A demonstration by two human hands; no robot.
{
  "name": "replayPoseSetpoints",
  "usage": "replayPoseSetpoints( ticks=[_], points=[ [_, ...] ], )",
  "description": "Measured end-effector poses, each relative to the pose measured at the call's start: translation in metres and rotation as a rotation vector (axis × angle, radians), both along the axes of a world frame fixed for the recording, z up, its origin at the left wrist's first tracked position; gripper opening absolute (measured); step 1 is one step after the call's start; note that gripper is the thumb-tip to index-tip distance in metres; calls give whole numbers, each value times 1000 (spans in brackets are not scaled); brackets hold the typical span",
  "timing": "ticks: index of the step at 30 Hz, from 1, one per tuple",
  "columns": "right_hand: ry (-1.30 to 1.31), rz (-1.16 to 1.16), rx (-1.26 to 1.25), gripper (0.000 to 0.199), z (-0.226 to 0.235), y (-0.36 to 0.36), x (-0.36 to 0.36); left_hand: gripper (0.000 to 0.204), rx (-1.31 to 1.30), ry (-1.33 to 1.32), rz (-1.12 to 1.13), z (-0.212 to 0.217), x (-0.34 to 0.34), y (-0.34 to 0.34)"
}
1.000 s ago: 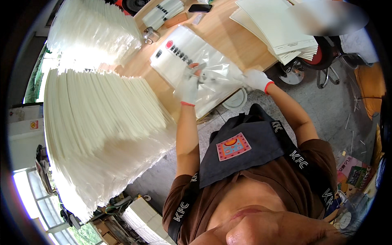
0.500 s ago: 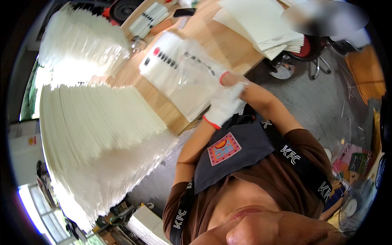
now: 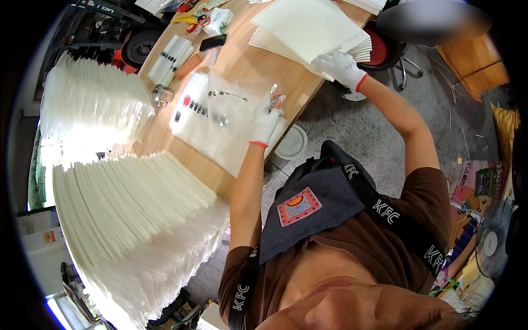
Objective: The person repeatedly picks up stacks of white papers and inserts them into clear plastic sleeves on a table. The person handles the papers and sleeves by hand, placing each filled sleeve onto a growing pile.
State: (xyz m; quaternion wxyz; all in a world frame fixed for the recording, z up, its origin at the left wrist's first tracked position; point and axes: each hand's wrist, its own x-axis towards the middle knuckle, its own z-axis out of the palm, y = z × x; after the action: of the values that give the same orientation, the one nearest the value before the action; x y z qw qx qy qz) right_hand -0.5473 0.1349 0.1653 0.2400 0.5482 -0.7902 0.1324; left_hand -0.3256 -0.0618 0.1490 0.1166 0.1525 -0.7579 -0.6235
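Left hand (image 3: pixel 267 120) touches black-printed bag (image 3: pixel 237 110).

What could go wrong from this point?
The cream sheets are fanned unevenly and appear to overhang the edge of the table, so the right hand could knock some off. The thin clear plastic bag at the left hand looks wrinkled and might crease or slip.
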Motion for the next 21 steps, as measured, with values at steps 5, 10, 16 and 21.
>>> replayPoseSetpoints(
  ticks=[5,10,16,21],
  points=[
    [122,112,67,12,54,1,38,28,483,-112,-47,24,-47,21],
    [-421,176,-175,33,63,22,126,38,592,-72,160,11,-34,10],
    [-2299,218,-726,43,1,50,94,49,221,-267,-96,72,26,5],
    [-1333,-146,-387,49,7,4,144,60,-763,-370,-192,55,31,90]
  ],
)
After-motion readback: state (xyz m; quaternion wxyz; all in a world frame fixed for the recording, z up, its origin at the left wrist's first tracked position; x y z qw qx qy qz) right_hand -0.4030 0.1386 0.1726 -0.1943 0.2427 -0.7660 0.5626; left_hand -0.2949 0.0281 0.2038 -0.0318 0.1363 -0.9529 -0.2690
